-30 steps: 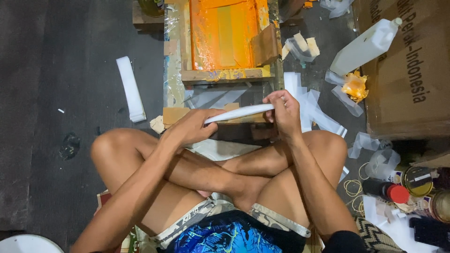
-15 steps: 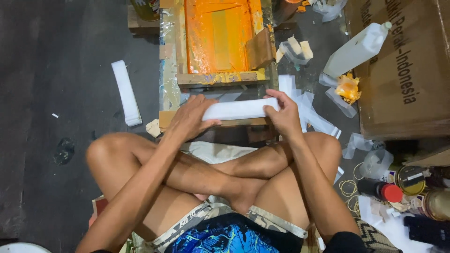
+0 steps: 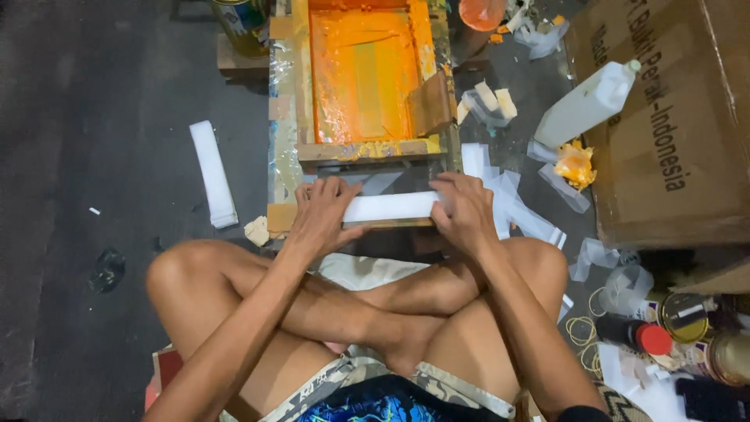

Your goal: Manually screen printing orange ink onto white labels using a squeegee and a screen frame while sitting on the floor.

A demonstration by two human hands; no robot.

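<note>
A person sitting cross-legged on a dark concrete floor (image 3: 101, 117) is pressing a white strip of plastic sheet (image 3: 389, 207) flat against the near edge of a wooden screen-printing frame (image 3: 285, 117), whose mesh is coated in orange ink. The left hand (image 3: 322, 215) is lying over the strip's left end with fingers spread and flattened on it, while the right hand (image 3: 462, 212) is covering the right end, fingers curled down and pinning it; neither hand is pinching the strip off the surface. Judging by how things lie, the strip is being lined up or held down at the frame, and the work looks partway along: a loose heap of similar white strips (image 3: 512, 203) is lying just beside the right hand, and a neat stack of strips (image 3: 212, 173) is resting well apart on the floor to the left. Around the worker, the floor is cluttered: a white plastic bottle (image 3: 587, 105) is leaning on a large cardboard box (image 3: 672, 117), a crumpled orange-stained rag (image 3: 575, 164) is lying near it, and tins, rubber bands and a red-capped container (image 3: 641, 336) are crowding the lower right corner.
</note>
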